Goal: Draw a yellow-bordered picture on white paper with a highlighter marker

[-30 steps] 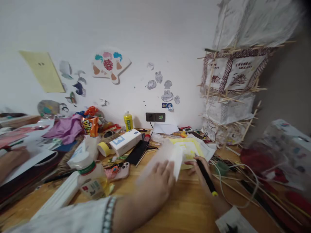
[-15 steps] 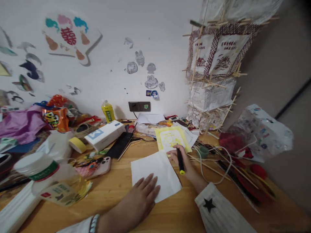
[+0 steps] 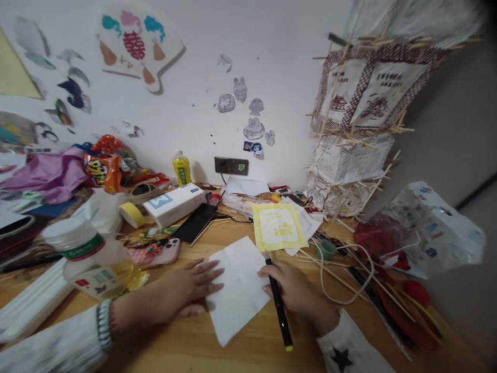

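Observation:
A blank white sheet of paper [image 3: 238, 290] lies turned at an angle on the wooden table, between my two hands. My left hand [image 3: 190, 287] rests flat with fingers spread, the fingertips at the sheet's left edge. In my right hand [image 3: 295, 290] is a black marker [image 3: 278, 311] with a yellow end pointing toward me. Its other end points away, near the sheet's upper right edge. Just beyond lies a paper with a yellow border and yellow markings [image 3: 275, 228], partly over other white paper.
At the left stand a clear jar with a white lid [image 3: 83, 259], a roll of yellow tape [image 3: 132, 214] and a white box [image 3: 174, 203]. A black phone [image 3: 195, 223] lies behind. To the right are thin sticks, a white cord [image 3: 370, 259] and a tall paper-and-stick lantern [image 3: 373, 93].
My left hand has moved left from the sheet's middle to its left edge. The sheet has turned. The marker in my right hand has come nearer to me, and the view has shifted left.

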A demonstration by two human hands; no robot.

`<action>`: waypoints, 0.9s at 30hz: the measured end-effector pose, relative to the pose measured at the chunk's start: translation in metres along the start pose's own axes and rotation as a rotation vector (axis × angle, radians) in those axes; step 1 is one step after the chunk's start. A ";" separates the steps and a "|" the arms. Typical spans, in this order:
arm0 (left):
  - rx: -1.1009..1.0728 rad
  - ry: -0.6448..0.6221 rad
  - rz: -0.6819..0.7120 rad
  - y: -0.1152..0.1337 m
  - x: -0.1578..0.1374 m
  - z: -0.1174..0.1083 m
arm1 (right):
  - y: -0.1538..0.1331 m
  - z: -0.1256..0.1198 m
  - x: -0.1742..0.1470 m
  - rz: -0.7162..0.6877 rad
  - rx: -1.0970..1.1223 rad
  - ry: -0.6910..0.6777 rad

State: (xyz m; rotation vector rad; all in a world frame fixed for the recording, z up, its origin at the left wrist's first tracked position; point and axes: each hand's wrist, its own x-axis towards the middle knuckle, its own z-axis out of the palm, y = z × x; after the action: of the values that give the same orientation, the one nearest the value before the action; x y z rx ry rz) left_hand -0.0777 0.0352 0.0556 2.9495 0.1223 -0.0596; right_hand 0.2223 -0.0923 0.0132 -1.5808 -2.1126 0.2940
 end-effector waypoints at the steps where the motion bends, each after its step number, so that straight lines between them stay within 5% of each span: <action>1: 0.026 0.017 -0.063 -0.004 -0.003 0.003 | 0.000 -0.001 -0.004 -0.016 -0.025 -0.009; 6: 0.146 0.144 -0.357 -0.013 -0.005 0.029 | 0.000 -0.001 -0.017 -0.058 -0.082 -0.032; 11: 0.140 0.250 -0.475 -0.013 0.004 0.055 | -0.002 0.000 -0.020 -0.065 -0.078 -0.042; 20: 0.034 0.376 -0.521 -0.013 0.006 0.062 | -0.038 0.030 0.003 -0.547 -0.275 0.077; 24: -0.050 0.445 -0.527 -0.013 0.005 0.065 | -0.048 0.047 0.006 -0.544 -0.341 0.146; 27: -0.128 0.518 -0.534 -0.015 0.000 0.063 | -0.048 0.042 0.007 -0.298 -0.096 0.257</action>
State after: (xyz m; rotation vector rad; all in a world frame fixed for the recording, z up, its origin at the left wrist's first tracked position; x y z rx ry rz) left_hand -0.0807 0.0377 -0.0089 2.6461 0.9352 0.6111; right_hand 0.1594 -0.0956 0.0005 -1.2524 -2.1424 -0.1071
